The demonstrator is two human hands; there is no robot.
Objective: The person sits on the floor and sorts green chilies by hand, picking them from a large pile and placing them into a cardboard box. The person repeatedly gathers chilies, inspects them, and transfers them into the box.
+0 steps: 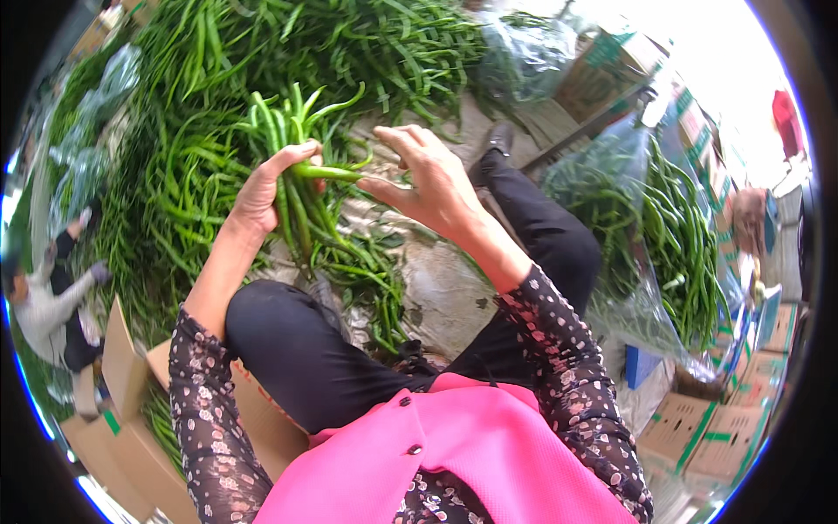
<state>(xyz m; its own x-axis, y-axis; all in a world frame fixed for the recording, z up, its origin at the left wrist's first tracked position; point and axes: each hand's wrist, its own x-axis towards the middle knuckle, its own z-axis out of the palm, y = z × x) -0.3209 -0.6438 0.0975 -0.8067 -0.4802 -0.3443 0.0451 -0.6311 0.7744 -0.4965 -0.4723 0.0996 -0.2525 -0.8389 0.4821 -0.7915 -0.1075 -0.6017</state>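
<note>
My left hand (pixel 262 190) is closed around a bunch of long green chili peppers (pixel 298 209), their ends sticking out above and below the fist. One pepper (pixel 330 173) juts sideways from the bunch towards my right hand (pixel 432 173). That hand has its fingers spread, and the thumb tip is at the end of the jutting pepper; whether they touch I cannot tell. Beneath the bunch, loose peppers (pixel 389 295) lie on a pale ground sheet (pixel 438 281) between my legs. A large heap of green peppers (pixel 294 52) spreads beyond my hands and to the left.
A clear plastic bag (pixel 609 196) of peppers stands at right, near stacked cardboard boxes (pixel 727 426). Another plastic bag (pixel 530 52) sits at the far right of the heap. At lower left an open carton (pixel 141 452) holds peppers. Another person (pixel 49 314) is at the left edge.
</note>
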